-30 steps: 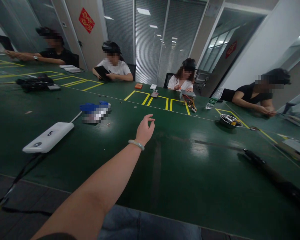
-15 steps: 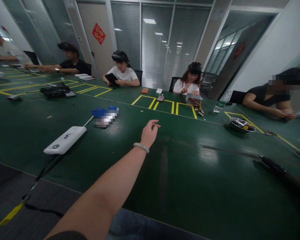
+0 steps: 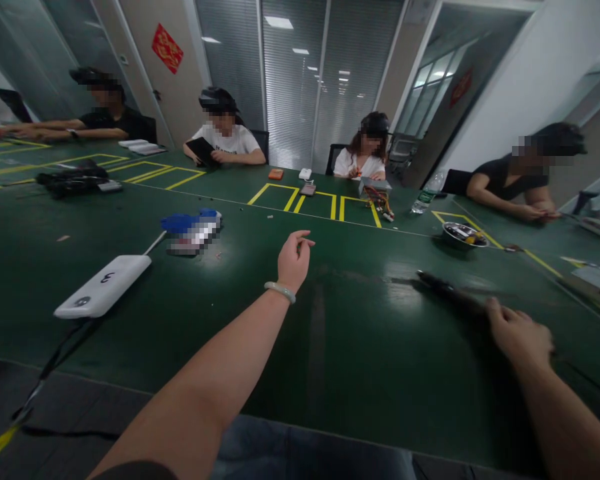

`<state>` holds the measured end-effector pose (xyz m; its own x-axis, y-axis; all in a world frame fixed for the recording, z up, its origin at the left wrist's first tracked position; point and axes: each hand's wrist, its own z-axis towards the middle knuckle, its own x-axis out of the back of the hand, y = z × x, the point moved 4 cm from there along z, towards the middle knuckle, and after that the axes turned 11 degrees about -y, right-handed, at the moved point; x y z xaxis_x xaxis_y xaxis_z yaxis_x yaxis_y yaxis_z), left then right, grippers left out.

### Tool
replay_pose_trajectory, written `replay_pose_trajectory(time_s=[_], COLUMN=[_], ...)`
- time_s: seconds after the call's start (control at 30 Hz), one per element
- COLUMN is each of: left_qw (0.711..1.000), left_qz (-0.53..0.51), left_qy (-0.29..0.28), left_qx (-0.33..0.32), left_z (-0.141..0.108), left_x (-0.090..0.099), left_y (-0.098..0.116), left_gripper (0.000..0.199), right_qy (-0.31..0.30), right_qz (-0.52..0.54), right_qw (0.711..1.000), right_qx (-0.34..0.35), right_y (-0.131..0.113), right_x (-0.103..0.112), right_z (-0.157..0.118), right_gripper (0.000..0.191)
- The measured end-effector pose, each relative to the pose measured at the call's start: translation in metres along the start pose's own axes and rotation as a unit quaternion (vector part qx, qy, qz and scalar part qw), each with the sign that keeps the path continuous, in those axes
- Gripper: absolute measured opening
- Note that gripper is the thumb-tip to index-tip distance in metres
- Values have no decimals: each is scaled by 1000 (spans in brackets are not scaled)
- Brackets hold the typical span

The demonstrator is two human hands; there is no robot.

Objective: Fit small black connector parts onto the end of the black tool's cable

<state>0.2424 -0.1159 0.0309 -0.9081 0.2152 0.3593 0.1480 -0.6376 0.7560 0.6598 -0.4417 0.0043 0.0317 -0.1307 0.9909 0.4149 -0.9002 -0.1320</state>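
Observation:
My left hand (image 3: pixel 294 259), with a pale bangle at the wrist, hovers over or rests on the middle of the green table (image 3: pixel 260 373). Its fingers are loosely curled but apart, and nothing is in them. On the right, my right hand (image 3: pixel 523 333) is closed round the near end of a long black object (image 3: pixel 447 290), whose far end points up and left. That object is dark and a little blurred, so its kind is unclear. To the left of my left hand lie a white power bank (image 3: pixel 104 287) and a phone with a blue item (image 3: pixel 183 223) beside it.
Several people sit across the table. A plastic bottle (image 3: pixel 427 193), a metal bowl (image 3: pixel 464 236) with small items and a box with coloured wires (image 3: pixel 376 190) stand toward the far side. Black gear (image 3: pixel 73 179) lies at the far left. Yellow tape marks the table.
My right hand has come into view at the right, holding the black object, which has moved left. The view has turned slightly right. My left hand keeps nearly the same pose.

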Motion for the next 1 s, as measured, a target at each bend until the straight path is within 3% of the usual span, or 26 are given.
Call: replay_pose_trajectory(time_s=[0.13,0.23,0.33,0.43,0.5,0.57,0.67,0.7,0.77,0.87,0.93,1.0], left_qw=[992,978,970,969,966,960,940,930,907,887,883,880], left_qz=[57,102,136,163,177,190,216,225,246,271,280,288], left_qy=[29,-7,-59,-104,-134,-169,-233,-259,-304,-335,-339,-343], left_qx=[-112,-179,-192,-157,-131,-118,-125,-135,-157,-169,-163,-157], left_z=[-9,-19,-23,-19,-15,-14,-16,-18,-21,-23,-22,-21], left_x=[7,5,1,-3,-7,-11,-21,-25,-34,-43,-46,-48], left_y=[22,37,43,38,32,25,20,19,19,17,16,14], left_gripper=[21,24,29,34,36,38,44,48,56,65,61,55], right_qy=[-34,-32,-34,-45,-61,-62,-1,22,31,-77,-178,-236], right_qz=[0,34,85,131,177,262,385,392,347,208,129,81], right_qw=[989,970,952,936,918,881,828,827,854,901,900,885], right_qx=[147,239,291,323,350,388,407,401,386,373,376,392], right_y=[-132,-221,-281,-315,-324,-320,-288,-274,-247,-220,-210,-203], right_x=[-16,-19,-24,-32,-35,-32,-14,-7,5,5,-2,-7], right_z=[-42,-85,-124,-146,-151,-151,-146,-144,-141,-137,-136,-136], right_gripper=[57,57,56,52,45,40,38,36,30,28,29,28])
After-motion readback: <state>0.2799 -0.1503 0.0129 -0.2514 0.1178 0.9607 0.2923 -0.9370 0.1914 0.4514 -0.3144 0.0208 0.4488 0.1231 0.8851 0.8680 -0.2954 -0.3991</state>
